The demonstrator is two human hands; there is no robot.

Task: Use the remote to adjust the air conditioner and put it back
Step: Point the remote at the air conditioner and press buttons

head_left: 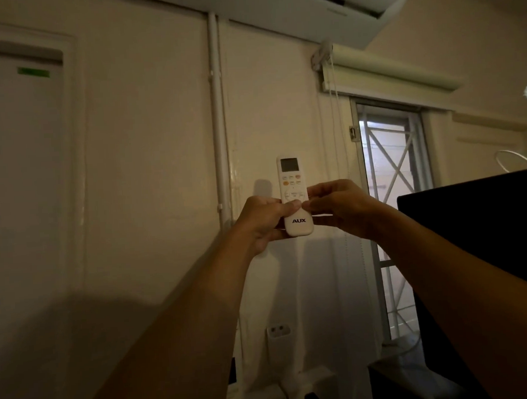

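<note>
A white AUX remote (291,179) with a small grey screen and several buttons is held upright in front of the wall, pointing up. My left hand (262,220) grips its lower half from the left, thumb lying across the front. My right hand (339,206) touches its right edge, fingertips meeting the left thumb near the lower buttons. The white air conditioner (332,12) hangs on the wall at the top, above and right of the remote.
A rolled blind (386,70) with a cord sits over a barred window (391,162) on the right. A dark cabinet (477,234) fills the right side. A white door (23,181) is at the left, a wall socket (276,331) below the remote, a vertical pipe (218,125) beside it.
</note>
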